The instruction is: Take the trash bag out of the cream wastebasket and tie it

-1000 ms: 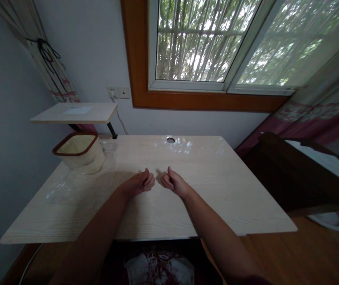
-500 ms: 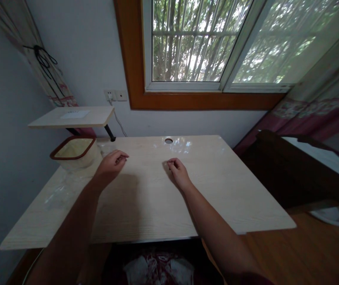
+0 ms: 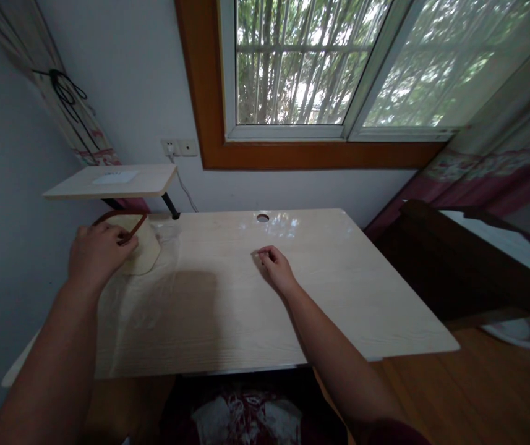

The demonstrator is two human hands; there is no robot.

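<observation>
Head view: my curled left hand (image 3: 99, 252) is gripping the dark-red rim of a square lined bin (image 3: 146, 250) sitting at the far left of the pale wooden desk (image 3: 209, 321), while my loosely curled right hand (image 3: 277, 270) is resting on it, holding nothing.

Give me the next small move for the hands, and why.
I'd close the left hand firmly on the translucent tub's brown rim before shifting the tub: its fingers seem to lie over the rim. The right hand rests loosely curled on the pale wood desk, away from the tub, so it probably needn't move.
</observation>
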